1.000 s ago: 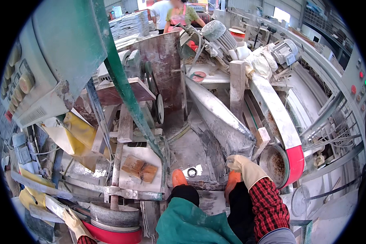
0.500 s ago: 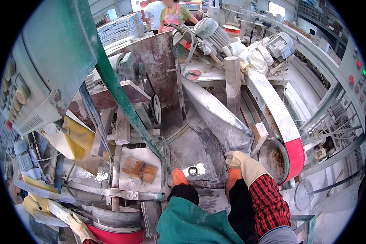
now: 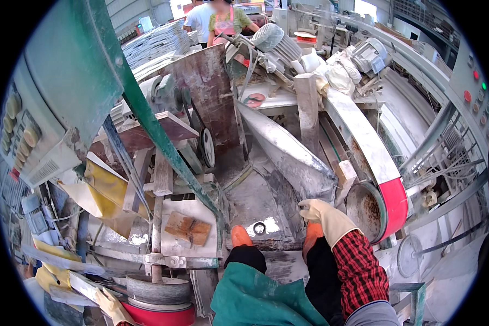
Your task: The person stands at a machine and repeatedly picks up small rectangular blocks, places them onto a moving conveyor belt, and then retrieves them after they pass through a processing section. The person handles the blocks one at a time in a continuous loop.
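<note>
My right hand [image 3: 328,218], in a cream rubber glove, is above an orange boot [image 3: 312,234], close to the lower end of a tapered grey metal guard [image 3: 293,152]. Its fingers are bent together; whatever they may hold is hidden. On its right, a belt with a white upper stretch and a red part [image 3: 394,209] wraps a rusty wheel [image 3: 364,212]. At the lower left my gloved left hand [image 3: 111,307] has its fingers stretched out against a second belt, red [image 3: 163,315] around a grey wheel [image 3: 157,288]. I cannot tell whether it presses on that belt.
A green post [image 3: 165,141] slants down beside a control box [image 3: 38,119]. Electric motors [image 3: 277,41] and a drive belt with pulley [image 3: 207,146] stand ahead. A button panel [image 3: 475,89] is at the far right. Two people [image 3: 225,24] are at the back. A wood block [image 3: 187,228] lies left.
The view has shifted slightly. My right hand's fingers look a little less tightly curled. My left hand stays beside the red belt.
</note>
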Action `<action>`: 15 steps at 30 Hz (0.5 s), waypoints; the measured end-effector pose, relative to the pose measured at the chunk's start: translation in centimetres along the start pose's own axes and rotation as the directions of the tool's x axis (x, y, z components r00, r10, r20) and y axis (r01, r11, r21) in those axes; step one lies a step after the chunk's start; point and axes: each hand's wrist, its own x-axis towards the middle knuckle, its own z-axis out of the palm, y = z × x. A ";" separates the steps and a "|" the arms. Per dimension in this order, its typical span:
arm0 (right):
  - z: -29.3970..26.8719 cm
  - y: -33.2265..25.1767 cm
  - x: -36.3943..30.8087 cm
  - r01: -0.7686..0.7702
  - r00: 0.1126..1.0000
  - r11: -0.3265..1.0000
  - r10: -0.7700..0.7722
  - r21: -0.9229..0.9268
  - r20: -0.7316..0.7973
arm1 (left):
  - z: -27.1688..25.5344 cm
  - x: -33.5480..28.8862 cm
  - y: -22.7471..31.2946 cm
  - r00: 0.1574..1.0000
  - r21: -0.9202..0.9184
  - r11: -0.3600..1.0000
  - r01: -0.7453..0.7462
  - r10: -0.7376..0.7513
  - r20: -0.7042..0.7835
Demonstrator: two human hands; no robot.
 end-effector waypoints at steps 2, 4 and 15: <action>-0.1 -0.2 -0.1 0.019 1.000 1.000 -0.019 -0.001 -0.011 | 0.6 0.1 -0.7 1.000 0.009 1.000 -0.003 0.003 -0.009; 0.1 0.1 0.2 0.064 0.998 0.998 -0.064 -0.011 -0.028 | 1.3 0.1 -0.9 1.000 0.013 1.000 -0.002 0.002 -0.020; -0.5 -0.4 0.1 0.044 0.998 0.998 -0.046 0.041 0.045 | -0.2 -1.0 0.5 0.999 0.009 0.999 0.042 -0.042 0.024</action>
